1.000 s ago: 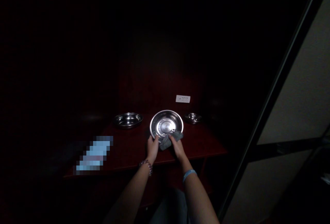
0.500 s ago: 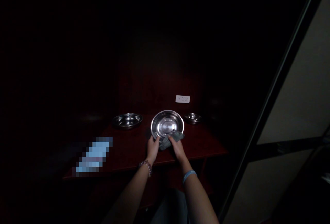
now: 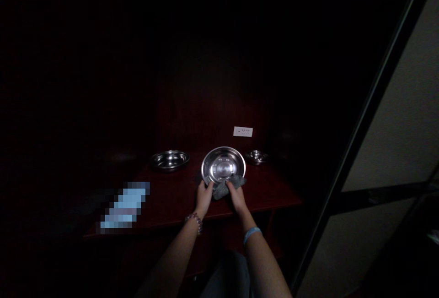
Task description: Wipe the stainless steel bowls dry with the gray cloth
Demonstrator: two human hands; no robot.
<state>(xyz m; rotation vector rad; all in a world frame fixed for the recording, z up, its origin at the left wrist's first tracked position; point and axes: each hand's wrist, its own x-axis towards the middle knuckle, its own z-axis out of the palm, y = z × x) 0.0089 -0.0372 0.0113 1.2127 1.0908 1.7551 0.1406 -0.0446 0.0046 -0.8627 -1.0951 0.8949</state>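
Note:
A shiny steel basin (image 3: 223, 166) is tilted toward me above the dark red desk. My left hand (image 3: 205, 196) grips its near left rim, thumb on the inner side. At the near right rim, my right hand (image 3: 236, 193) holds a grey cloth (image 3: 222, 191) pressed against the basin. The cloth hangs over the rim between my hands and out to the right. The fingers beneath the rim are hidden on both sides.
Another steel basin (image 3: 170, 160) rests on the desk (image 3: 164, 197) at the left. A smaller steel bowl (image 3: 256, 157) sits at the back right. A white socket plate (image 3: 243, 132) is on the back wall. A pixelated light-blue patch (image 3: 125, 208) covers the desk's left front.
The basin and the cloth have shifted very slightly to the right. Both hands keep their hold, and the other dishes have stayed in place.

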